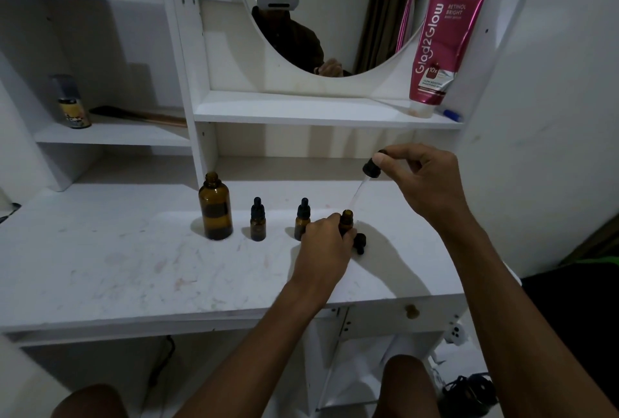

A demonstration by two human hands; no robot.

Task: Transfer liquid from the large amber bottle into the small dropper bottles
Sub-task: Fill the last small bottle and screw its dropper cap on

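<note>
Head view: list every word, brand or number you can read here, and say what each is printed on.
"Glad2Glow": pink tube on the upper shelf, running along its length.
"RETINOL BRIGHT": same tube, near its top end.
"10x": same tube, in a dark red patch near the cap.
Small print under "RETINOL BRIGHT" and below "10x": too small to read.
Spray can on the left shelf: label blurred, unreadable.
Amber bottles: no readable text.

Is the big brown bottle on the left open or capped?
Open. The large amber bottle stands upright on the desk with a bare neck, no cap on it.
</note>
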